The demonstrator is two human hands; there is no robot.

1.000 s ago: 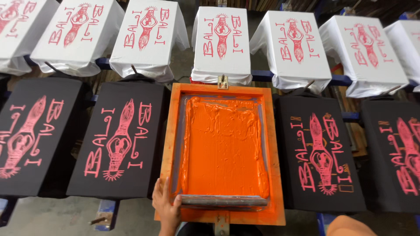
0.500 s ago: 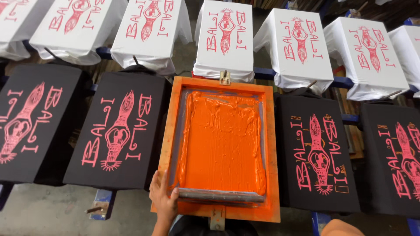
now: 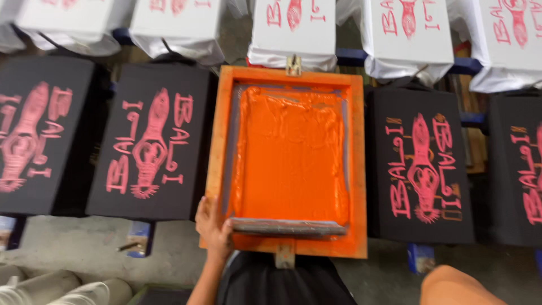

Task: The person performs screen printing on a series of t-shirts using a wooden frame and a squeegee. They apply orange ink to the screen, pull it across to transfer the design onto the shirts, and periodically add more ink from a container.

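An orange wooden screen-printing frame (image 3: 217, 141) lies flat in front of me, its mesh covered in thick orange ink (image 3: 288, 158). A grey squeegee (image 3: 288, 227) rests across the near end of the mesh. My left hand (image 3: 213, 226) grips the frame's near-left corner, thumb by the squeegee's left end. My right hand is out of view; only a bare bit of limb (image 3: 451, 285) shows at the bottom right.
Black shirts with pink prints sit on boards to the left (image 3: 149, 147) and right (image 3: 420, 164) of the frame. A row of white printed shirts (image 3: 293, 28) runs along the far side. Grey concrete floor (image 3: 73, 248) shows below the boards.
The view has dropped and come closer to the frame. My left hand stays on the near-left corner and the squeegee has not moved.
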